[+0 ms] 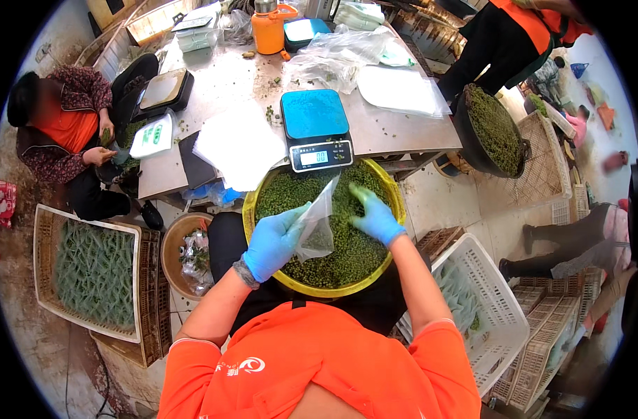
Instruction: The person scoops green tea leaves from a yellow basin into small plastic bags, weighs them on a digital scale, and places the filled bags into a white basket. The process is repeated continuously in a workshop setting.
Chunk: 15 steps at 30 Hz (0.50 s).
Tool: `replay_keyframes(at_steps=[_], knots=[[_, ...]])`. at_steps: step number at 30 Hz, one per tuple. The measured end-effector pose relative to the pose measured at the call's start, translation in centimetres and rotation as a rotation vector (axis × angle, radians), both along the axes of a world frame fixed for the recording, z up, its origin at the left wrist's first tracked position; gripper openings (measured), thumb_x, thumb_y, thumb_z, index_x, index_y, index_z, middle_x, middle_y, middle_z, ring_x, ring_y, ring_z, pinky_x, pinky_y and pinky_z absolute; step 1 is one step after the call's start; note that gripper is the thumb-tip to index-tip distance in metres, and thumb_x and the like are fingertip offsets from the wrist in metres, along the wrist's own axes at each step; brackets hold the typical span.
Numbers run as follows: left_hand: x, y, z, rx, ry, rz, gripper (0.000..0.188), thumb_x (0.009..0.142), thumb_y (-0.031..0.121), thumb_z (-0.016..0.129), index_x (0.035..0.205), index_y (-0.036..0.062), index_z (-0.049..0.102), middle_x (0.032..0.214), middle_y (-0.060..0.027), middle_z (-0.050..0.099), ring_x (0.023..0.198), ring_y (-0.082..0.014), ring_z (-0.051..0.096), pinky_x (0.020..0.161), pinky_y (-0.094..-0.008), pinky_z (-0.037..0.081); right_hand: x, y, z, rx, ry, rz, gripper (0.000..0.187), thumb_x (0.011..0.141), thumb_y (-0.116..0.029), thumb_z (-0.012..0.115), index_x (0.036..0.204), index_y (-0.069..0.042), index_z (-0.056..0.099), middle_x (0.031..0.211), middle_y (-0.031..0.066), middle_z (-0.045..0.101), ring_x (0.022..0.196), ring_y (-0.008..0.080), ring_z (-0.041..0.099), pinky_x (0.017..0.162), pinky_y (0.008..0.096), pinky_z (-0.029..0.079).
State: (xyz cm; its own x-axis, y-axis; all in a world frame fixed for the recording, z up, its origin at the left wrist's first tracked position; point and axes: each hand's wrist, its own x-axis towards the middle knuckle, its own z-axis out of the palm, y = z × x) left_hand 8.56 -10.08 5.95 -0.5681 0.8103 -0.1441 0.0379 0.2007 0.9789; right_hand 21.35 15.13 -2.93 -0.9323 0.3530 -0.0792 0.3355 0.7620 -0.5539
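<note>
Left hand [273, 241] and right hand [375, 215], both in thin blue gloves, hang over a round yellow plastic tub [398, 199] filled with small green berries [326, 272]. At the tub's left side, the left hand pinches the edge of a clear, tapering plastic bag [317, 230] between thumb and fingers. The bag lies directly to the right of that hand, above the tub's middle, between the two hands; its long axis runs from near the tub's far rim back toward its centre, leaning slightly rightward at the far end. Over the tub's right half, the right hand has thumb and fingers parted and pointing toward the bag, apart from it; green bits cling to the fingertips, but whether the palm holds berries cannot be told. The left hand is nearer the bag, the right nearer the berries on the tub's right.
</note>
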Motion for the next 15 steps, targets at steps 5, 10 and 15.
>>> replay_keyframes(at_steps=[5,10,15], knots=[[0.3,2.0,-0.3,-0.113,0.093,-0.023,0.03,0.096,0.015,0.052,0.122,0.0024,0.062,0.082,-0.0135,0.07,0.066,-0.0177,0.068,0.062,-0.0297,0.053,-4.5,-3.2,-4.0,0.071,-0.261,-0.058,0.084,0.076,-0.058,0.064,0.146,-0.018,0.039,0.147,0.0186,0.04,0.132,0.0416,0.041,0.107,0.0496,0.037],[-1.3,2.2,-3.0,-0.132,-0.057,0.043,0.022,0.095,0.015,0.052,0.102,-0.0018,0.066,0.069,-0.0097,0.064,0.055,-0.0146,0.065,0.051,-0.0292,0.05,0.4,-7.4,0.7,0.174,-0.273,0.198,0.09,0.069,-0.048,0.077,0.143,-0.012,0.04,0.146,0.0195,0.04,0.131,0.0436,0.04,0.108,0.0478,0.037],[-1.9,3.5,-2.5,-0.153,0.033,0.053,0.021,0.095,0.014,0.052,0.096,-0.001,0.066,0.066,-0.0104,0.062,0.054,-0.0182,0.065,0.052,-0.0324,0.05,-0.7,-6.4,0.1,0.224,-0.308,0.094,0.095,0.065,-0.036,0.081,0.146,-0.017,0.035,0.144,0.0214,0.039,0.13,0.044,0.041,0.103,0.0469,0.043]])
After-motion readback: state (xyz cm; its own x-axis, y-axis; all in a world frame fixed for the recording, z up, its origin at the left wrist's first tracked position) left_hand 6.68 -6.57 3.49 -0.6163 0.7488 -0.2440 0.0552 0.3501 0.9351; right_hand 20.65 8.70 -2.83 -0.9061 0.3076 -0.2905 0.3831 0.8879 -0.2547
